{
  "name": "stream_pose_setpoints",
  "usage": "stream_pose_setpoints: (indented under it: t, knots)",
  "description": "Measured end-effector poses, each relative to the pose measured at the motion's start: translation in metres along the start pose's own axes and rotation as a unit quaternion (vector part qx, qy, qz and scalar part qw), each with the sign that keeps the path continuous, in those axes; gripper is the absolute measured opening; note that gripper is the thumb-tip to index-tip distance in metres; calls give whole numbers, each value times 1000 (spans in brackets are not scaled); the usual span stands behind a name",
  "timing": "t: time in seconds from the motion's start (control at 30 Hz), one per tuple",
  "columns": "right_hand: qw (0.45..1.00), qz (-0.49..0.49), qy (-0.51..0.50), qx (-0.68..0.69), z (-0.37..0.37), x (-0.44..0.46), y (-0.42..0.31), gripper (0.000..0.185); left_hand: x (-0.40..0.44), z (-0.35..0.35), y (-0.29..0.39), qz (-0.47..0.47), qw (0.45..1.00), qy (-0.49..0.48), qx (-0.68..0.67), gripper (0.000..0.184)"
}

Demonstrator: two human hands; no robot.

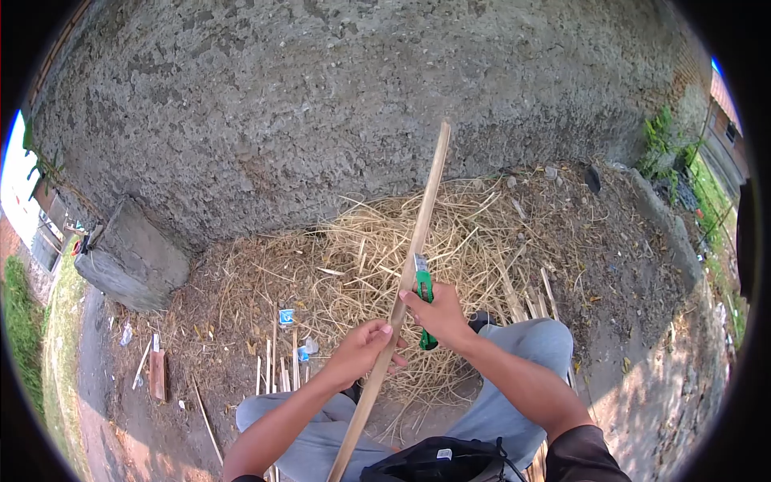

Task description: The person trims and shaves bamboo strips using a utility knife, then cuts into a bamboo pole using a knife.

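A long, pale strip of split bamboo (428, 193) runs slantwise from my lap up toward the wall. My left hand (364, 350) is closed around its lower middle part, thumb on top. Just above, my right hand (438, 313) grips a green utility knife (424, 287), with the thumb pressed against the strip. The knife's metal blade end (420, 263) lies against the strip's edge. Some fingers of both hands are hidden behind the strip and knife. Beneath the hands spreads a heap of thin bamboo shavings (377, 241).
A rough grey wall (337, 104) rises in front. A concrete block (136, 257) stands at the left. Bamboo strips (281, 365) lie beside both legs, near a blue-and-white packet (286, 316). A reddish-brown wooden piece (157, 375) lies further left. A low concrete edge (662, 213) borders the right.
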State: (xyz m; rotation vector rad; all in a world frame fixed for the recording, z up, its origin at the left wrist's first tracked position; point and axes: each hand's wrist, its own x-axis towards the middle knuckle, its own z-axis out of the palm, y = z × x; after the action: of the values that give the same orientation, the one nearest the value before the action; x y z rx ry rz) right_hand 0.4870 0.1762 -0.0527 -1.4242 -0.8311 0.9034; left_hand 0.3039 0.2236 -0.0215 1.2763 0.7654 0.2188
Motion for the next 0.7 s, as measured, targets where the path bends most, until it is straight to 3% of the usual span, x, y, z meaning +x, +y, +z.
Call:
stream_pose_setpoints:
  t: [0.13,0.2,0.23,0.3,0.37,0.53,0.7]
  knots:
    - [998,-5,-7,-54,-4,-1,-8,27,9,-2,-19,0,998,0,-59,26]
    - [991,-106,44,-71,-5,1,-3,34,12,-2,-20,-8,995,3,-100,29]
    - [991,-102,43,-73,-7,-1,-2,34,12,-3,-21,-14,994,7,-108,29]
    - [950,-197,23,-242,-12,-7,-6,40,10,-4,-18,-21,993,15,-117,28]
    - [948,-190,-10,-255,-12,-14,-11,40,5,-3,-16,-98,981,3,-169,27]
    - [918,-248,-53,-304,-14,-26,-19,33,-5,-2,-28,-103,958,-49,-262,27]
    - [906,-222,-34,-360,-13,-42,-35,32,-8,-7,-35,-101,950,-39,-293,30]
